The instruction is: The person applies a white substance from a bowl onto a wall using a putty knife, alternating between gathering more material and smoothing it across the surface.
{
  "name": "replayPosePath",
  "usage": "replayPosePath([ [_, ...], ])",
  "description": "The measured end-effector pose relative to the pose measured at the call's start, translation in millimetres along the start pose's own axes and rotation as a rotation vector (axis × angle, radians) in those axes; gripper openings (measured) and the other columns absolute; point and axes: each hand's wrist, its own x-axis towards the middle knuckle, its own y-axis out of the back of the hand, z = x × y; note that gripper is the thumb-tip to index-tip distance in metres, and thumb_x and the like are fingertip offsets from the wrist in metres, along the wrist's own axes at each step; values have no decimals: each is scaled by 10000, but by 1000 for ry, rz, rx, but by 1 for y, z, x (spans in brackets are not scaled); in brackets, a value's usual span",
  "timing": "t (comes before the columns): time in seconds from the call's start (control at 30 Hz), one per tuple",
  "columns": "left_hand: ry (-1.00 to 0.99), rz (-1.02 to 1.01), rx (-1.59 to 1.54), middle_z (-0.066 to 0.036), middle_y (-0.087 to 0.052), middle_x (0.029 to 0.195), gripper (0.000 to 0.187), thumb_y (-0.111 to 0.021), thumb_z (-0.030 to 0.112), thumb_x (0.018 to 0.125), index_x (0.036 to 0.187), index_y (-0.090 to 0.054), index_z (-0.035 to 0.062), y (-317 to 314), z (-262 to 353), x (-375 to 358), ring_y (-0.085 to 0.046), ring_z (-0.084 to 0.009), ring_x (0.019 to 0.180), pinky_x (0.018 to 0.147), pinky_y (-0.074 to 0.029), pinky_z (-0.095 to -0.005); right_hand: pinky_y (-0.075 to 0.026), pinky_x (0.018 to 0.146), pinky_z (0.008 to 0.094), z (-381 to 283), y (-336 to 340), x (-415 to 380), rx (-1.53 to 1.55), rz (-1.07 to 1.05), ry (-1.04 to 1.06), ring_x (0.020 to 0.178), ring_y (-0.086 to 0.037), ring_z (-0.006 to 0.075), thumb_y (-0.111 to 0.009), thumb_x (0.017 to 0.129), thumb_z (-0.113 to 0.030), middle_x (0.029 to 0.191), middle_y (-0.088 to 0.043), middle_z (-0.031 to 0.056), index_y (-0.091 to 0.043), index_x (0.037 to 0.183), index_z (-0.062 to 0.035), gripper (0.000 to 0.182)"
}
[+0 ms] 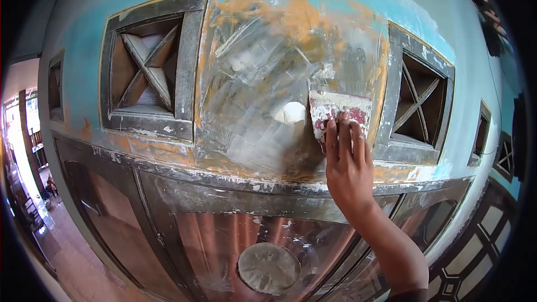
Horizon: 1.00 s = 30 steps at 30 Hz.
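Observation:
My right hand [351,170] grips a wide, paint-spattered putty knife [339,113], fingers stretched along its blade. The blade lies against a patched stretch of wall [246,95], smeared grey and orange-brown. Just left of the blade, a bright white round spot [293,112] shows on the wall. Low in the view, my left hand [241,286] holds a round container of grey putty [269,268] from below; only a little of that hand shows beside the rim.
Framed vents with crossed bars, one on the left [146,72] and one on the right [419,98], flank the patch. Below runs a ledge with flaking paint [240,182] above dark-framed glass doors [218,246]. A tiled floor [72,246] stretches away at left.

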Motion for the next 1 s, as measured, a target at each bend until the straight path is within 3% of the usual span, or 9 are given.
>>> replayPosePath([
  [0.13,-33,35,-12,-191,-611,1362,791,-463,713,950,1383,-573,60,6,3,1,-587,-416,1224,1000,-500,-601,-504,937,459,22,6,-2,152,29,43,1171,-573,350,-629,863,-62,1350,-603,209,-618,1313,35,461],
  [0.2,144,-335,-148,-189,-620,1347,786,-447,709,960,1383,-573,59,8,15,3,-595,-411,1211,1005,-499,-590,-504,925,452,31,7,-3,170,111,29,1157,-578,348,-654,840,-59,1345,-609,202,-625,1300,36,471],
  [0.23,139,-339,-149,-189,-620,1347,786,-447,709,960,1383,-573,59,7,18,2,-595,-411,1211,1005,-499,-590,-504,914,444,33,10,-1,187,187,13,1143,-584,346,-679,816,-57,1340,-614,196,-632,1287,36,482],
  [0.53,10,-121,-67,-181,-623,1339,752,-462,683,962,1383,-575,70,1,35,-11,-587,-415,1213,1014,-485,-609,-491,886,436,20,3,8,147,45,127,1135,-569,315,-612,837,-98,1396,-549,158,-602,1337,46,521],
  [0.6,-94,130,-77,-180,-623,1337,754,-452,684,962,1386,-573,73,7,38,-13,-582,-418,1217,1023,-476,-619,-490,888,438,19,8,-6,130,6,163,1136,-572,318,-611,840,-102,1395,-550,158,-603,1337,46,518],
  [0.73,-173,291,-103,-195,-619,1336,765,-425,684,967,1391,-564,63,-11,63,-30,-577,-428,1221,1023,-476,-620,-482,899,437,38,34,13,162,62,111,1143,-579,313,-615,837,-73,1351,-571,136,-612,1335,26,508],
  [0.83,-281,227,10,-201,-618,1336,776,-423,685,969,1390,-560,47,4,72,-26,-575,-431,1224,1019,-477,-621,-478,910,436,56,27,45,173,132,54,1148,-578,314,-612,840,-61,1351,-574,120,-613,1341,8,506],
  [0.87,-213,-106,52,-210,-612,1344,799,-430,696,961,1388,-555,32,30,86,-21,-573,-434,1223,1023,-475,-616,-475,915,436,59,19,53,169,152,60,1154,-575,316,-607,847,-63,1368,-569,116,-609,1347,1,504],
  [1.0,-543,62,347,-218,-596,1368,817,-447,702,952,1400,-543,25,48,75,-21,-559,-454,1240,1029,-465,-636,-468,933,429,38,-3,23,161,22,111,1171,-566,319,-587,875,-90,1444,-536,118,-583,1371,8,506],
])
